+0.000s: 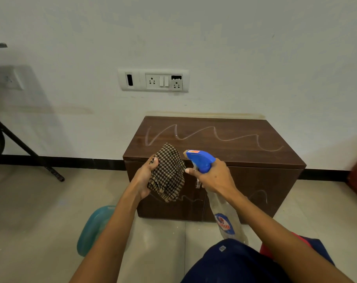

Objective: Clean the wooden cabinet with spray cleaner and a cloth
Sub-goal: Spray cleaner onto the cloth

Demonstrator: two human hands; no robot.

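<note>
A low dark wooden cabinet [224,144] stands against the white wall, with a pale zigzag line drawn across its top and another on its front doors. My left hand [146,176] grips a folded brown-and-black checked cloth [167,174] in front of the cabinet's upper left corner. My right hand [214,176] holds a clear spray bottle [226,219] by the neck, a finger at the trigger. Its blue spray head [201,159] points left toward the cloth.
A teal plastic container [92,227] sits on the tiled floor at my lower left. A black stand leg [28,150] slants down at the far left. A socket panel [153,80] is on the wall above the cabinet. My knee [234,262] is at the bottom.
</note>
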